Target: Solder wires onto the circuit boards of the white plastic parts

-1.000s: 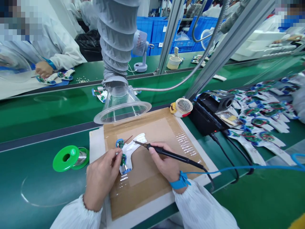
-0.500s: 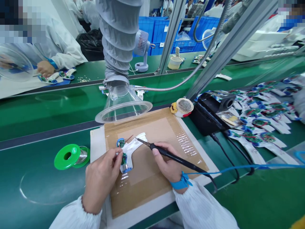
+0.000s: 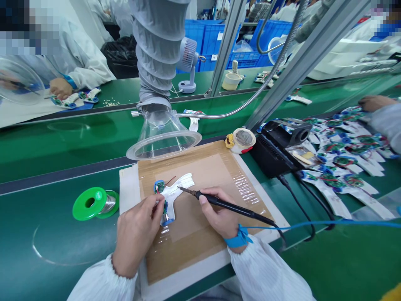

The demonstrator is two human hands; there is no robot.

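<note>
My right hand [image 3: 219,211] grips a black soldering iron [image 3: 225,203] like a pen, its thin tip just beside a white Y-shaped flexible piece [image 3: 171,194]. That piece lies on a brown cardboard mat [image 3: 200,246] under clear tape. Small green circuit boards [image 3: 159,187] with blue rims sit at its left end, and a thin red wire rises from them. My left hand [image 3: 138,232] pinches the piece's lower stem, its fingers partly hiding a second board. A blue wrist strap [image 3: 238,237] circles my right wrist.
A green solder wire spool [image 3: 94,204] stands left of the mat. A clear fume hood [image 3: 163,144] on a grey duct hangs above it. A black soldering station [image 3: 275,146] and a tip cleaner [image 3: 241,140] stand beyond. Rows of similar pieces [image 3: 341,175] lie right, under a co-worker's hand [image 3: 372,103].
A co-worker's hand has come into view over the rows at the right. The iron's tip has shifted slightly, and my view has drifted a little. My left hand keeps its hold.
</note>
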